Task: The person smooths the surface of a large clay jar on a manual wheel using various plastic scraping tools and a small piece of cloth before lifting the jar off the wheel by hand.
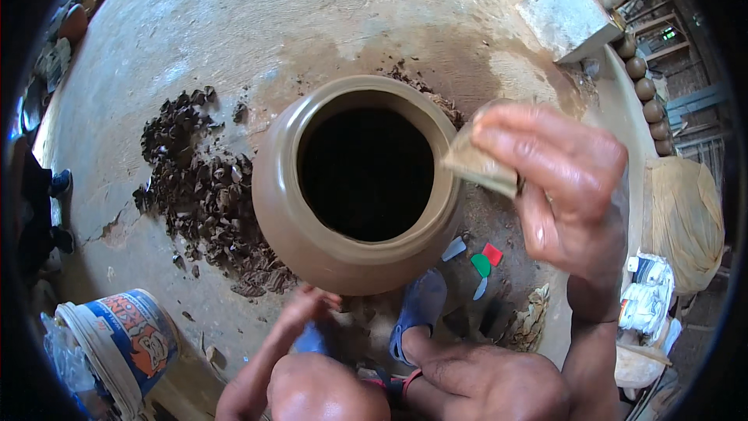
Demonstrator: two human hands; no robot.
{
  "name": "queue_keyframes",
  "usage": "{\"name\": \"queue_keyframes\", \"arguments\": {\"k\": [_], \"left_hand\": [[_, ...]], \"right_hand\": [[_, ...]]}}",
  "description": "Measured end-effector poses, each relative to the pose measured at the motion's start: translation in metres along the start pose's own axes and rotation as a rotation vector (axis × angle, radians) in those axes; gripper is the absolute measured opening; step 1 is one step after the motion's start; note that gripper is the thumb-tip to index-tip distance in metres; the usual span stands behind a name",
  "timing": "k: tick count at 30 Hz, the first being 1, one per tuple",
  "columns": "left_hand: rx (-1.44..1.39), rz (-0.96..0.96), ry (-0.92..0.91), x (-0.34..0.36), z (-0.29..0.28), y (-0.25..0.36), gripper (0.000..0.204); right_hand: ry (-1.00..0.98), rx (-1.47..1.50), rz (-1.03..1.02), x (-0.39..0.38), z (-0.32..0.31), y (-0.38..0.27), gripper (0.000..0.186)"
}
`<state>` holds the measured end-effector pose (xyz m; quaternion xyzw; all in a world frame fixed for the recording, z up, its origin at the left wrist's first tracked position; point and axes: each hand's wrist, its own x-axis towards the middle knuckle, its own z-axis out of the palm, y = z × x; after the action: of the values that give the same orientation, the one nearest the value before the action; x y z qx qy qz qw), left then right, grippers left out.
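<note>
Fingers of right hand (565,179) pinched on a wet cloth (479,162) touching the clay pot (354,187) rim's right side | left hand (308,306) rests low against pot's base, fingers' state unclear | advice: keep cloth pressure light, even | loose clay scraps (204,187) left of pot

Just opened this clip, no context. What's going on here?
A person sits over a round brown wet-clay pot on a clay-smeared floor. The right hand holds a small tan cloth-like piece against the pot's rim. The left hand rests low by the pot's base. Dark clay scraps lie left of the pot, small coloured plastic scrapers to its lower right, and a blue-and-white plastic bucket stands at lower left.
</note>
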<state>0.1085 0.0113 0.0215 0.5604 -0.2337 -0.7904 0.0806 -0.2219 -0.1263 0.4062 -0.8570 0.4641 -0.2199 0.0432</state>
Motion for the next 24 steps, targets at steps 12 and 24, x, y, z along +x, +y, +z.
{"name": "queue_keyframes", "arguments": {"k": [12, 24], "left_hand": [[-0.22, 0.519, 0.449, 0.017, -0.049, 0.172, 0.077], [-0.196, 0.01, 0.001, 0.0, 0.064, 0.004, 0.045]], "right_hand": [[-0.167, -0.369, -0.227, 0.027, 0.024, -0.005, 0.037], [-0.292, -0.497, -0.205, 0.031, 0.024, -0.015, 0.033]]}}
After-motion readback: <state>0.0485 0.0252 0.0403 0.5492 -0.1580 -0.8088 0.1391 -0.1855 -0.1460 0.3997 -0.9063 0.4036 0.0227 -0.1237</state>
